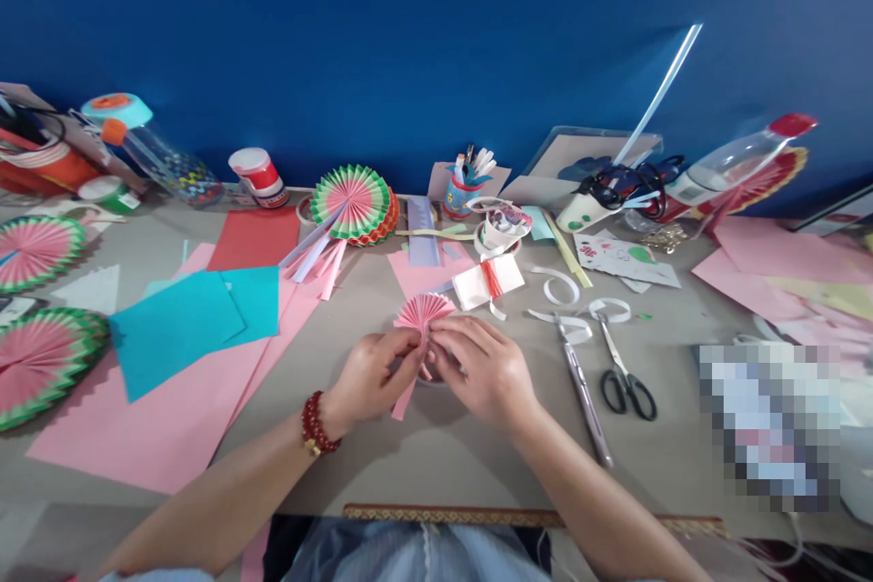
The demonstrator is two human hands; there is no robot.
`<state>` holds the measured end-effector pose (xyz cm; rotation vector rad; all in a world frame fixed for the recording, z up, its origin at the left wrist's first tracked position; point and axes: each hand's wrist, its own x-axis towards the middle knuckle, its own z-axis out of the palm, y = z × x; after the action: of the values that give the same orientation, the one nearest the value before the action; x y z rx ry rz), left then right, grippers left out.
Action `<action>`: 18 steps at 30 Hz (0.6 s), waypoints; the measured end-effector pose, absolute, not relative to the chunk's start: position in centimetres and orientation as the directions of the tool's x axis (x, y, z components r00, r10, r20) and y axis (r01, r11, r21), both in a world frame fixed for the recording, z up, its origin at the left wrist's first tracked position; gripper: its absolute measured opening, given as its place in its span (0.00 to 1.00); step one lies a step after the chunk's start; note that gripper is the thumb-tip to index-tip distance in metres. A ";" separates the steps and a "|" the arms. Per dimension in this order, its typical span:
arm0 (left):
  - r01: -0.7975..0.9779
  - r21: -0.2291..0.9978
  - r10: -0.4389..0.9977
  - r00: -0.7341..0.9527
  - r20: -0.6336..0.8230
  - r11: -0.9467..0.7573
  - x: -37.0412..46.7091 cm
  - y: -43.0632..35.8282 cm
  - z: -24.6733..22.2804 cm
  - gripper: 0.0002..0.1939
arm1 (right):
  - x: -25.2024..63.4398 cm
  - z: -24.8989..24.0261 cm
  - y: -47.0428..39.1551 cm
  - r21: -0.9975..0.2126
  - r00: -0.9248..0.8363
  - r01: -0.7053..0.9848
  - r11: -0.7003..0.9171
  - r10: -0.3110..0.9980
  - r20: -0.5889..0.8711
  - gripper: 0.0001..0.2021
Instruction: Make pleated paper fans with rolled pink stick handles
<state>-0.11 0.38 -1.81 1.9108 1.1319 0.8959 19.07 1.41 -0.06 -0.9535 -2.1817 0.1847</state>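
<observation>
Pinching a pink folded paper fan with left hand and right hand over the grey worktop, between blue paper and black-handled scissors.

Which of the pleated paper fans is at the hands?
The small pink fan, its gathered base between the left hand and right hand. The larger green-edged fans and the red one behind the bottle are apart from both hands.

Pink paper fan, pleated, spread open
</observation>
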 end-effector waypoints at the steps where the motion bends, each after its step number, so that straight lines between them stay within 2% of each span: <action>1: 0.398 0.851 0.909 0.371 0.193 -0.343 -0.1 0.4 -1.8 0.09 | 19.1 -0.1 1.4 -0.393 -0.454 0.580 0.714 0.684 0.571 0.10; 8: 0.377 0.858 0.906 0.372 0.203 -0.348 0.0 0.3 -1.7 0.08 | 19.2 -0.1 1.5 -0.407 -0.463 0.559 0.722 0.680 0.569 0.09; 18: 0.234 0.953 0.927 0.362 0.098 -0.193 0.2 0.5 -2.0 0.08 | 19.6 0.2 1.8 -0.416 -0.517 0.522 0.744 0.664 0.539 0.09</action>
<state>0.15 0.48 -1.97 1.6631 1.0487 0.9032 19.56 1.76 0.20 -0.8874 -2.2391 0.2618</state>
